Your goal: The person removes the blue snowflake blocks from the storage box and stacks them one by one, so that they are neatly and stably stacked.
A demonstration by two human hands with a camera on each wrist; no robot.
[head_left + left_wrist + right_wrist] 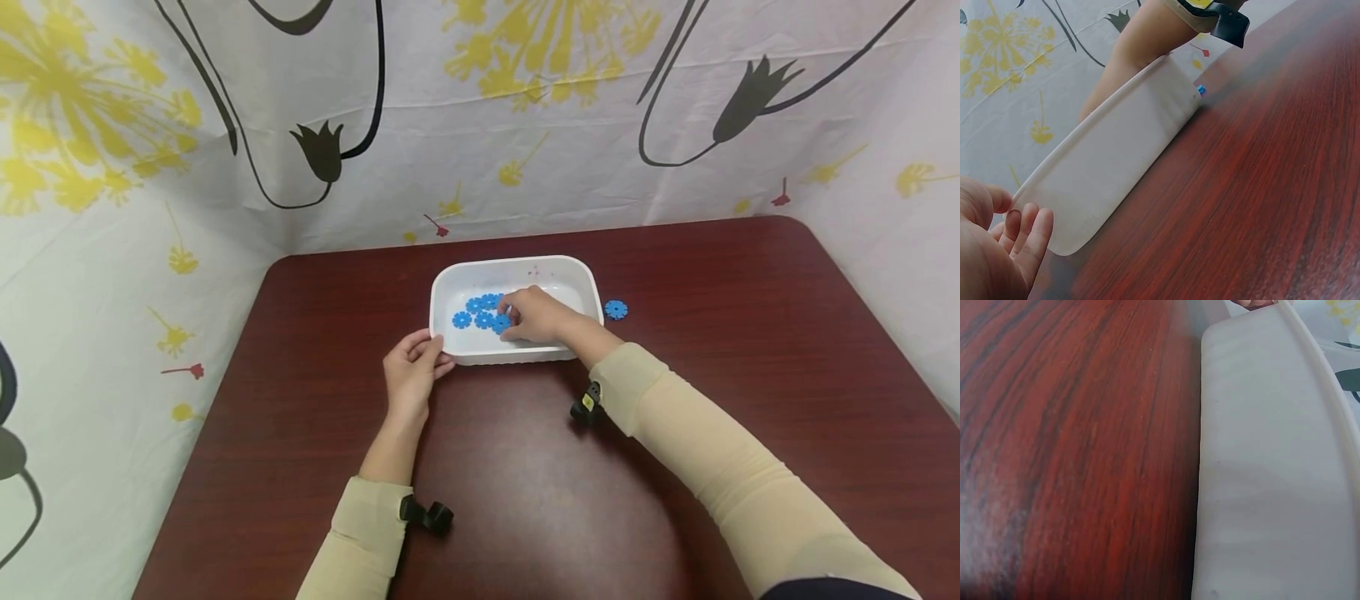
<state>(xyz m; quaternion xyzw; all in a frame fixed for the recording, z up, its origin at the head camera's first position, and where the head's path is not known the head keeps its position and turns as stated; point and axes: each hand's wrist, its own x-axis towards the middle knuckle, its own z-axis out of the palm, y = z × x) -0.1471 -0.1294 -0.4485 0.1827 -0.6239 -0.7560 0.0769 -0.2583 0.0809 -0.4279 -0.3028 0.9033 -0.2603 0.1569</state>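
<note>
A white rectangular plastic tray (517, 357) stands on the table with several flat blue notched discs (461, 320) lying in its left half. My left hand (414, 367) grips the tray's near left corner, thumb at the rim and fingers against the outer wall; the left wrist view shows this left hand (997, 244) from close up. My right hand (542, 317) reaches over the near wall into the tray. Its curled thumb and fingers pinch at a blue disc (501, 325), partly covered by the fingertips. In the right wrist view the tray wall (1272, 456) hides the right hand.
One more blue disc (616, 310) lies on the table just right of the tray. The dark red wood-grain table (525, 467) extends around it. A patterned white cloth (465, 125) hangs behind the far edge and along the sides.
</note>
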